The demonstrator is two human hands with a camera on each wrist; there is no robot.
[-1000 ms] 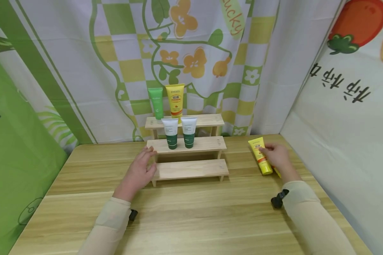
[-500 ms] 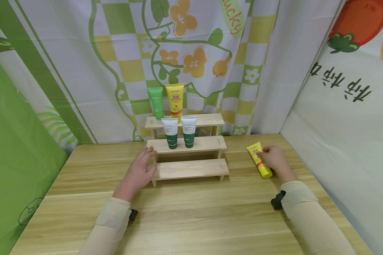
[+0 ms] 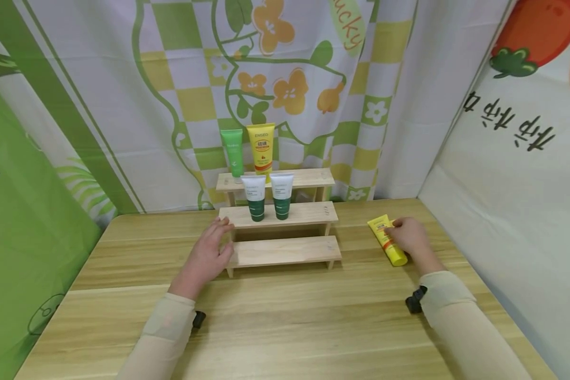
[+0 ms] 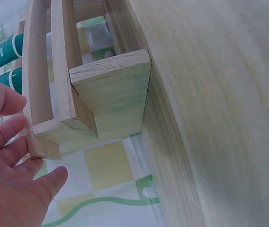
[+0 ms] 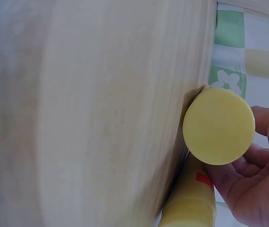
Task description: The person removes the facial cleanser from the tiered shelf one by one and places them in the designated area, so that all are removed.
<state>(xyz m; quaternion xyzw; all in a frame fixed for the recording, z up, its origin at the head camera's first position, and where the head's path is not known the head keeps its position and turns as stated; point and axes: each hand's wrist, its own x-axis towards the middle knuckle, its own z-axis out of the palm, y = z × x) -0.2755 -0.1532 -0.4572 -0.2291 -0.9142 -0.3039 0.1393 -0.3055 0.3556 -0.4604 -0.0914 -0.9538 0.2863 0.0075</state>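
At the right of the table, my right hand [image 3: 410, 237] pinches a yellow squeeze tube [image 3: 386, 240] that slants close over the tabletop, its round cap [image 5: 219, 126] facing the right wrist camera. A second yellow tube [image 5: 191, 201] shows beside it in that view, mostly hidden in the head view. My left hand [image 3: 210, 250] touches the left end of a three-tier wooden rack [image 3: 285, 252] with loosely extended fingers. A green tube [image 3: 234, 153] and a yellow tube [image 3: 262, 150] stand on the top tier. Two white-and-green tubes [image 3: 256, 198] stand on the middle tier.
The wooden table [image 3: 285, 322] reaches back to a patterned curtain [image 3: 285, 95]. A white printed sheet [image 3: 518, 211] borders the right side, and a green cloth [image 3: 28, 227] hangs at the left. The rack's lowest tier bears nothing.
My right hand has shifted slightly toward me and left with the yellow tube, which has come down lower. The second yellow tube's edge has dropped from sight in the head view. My left hand stays put.
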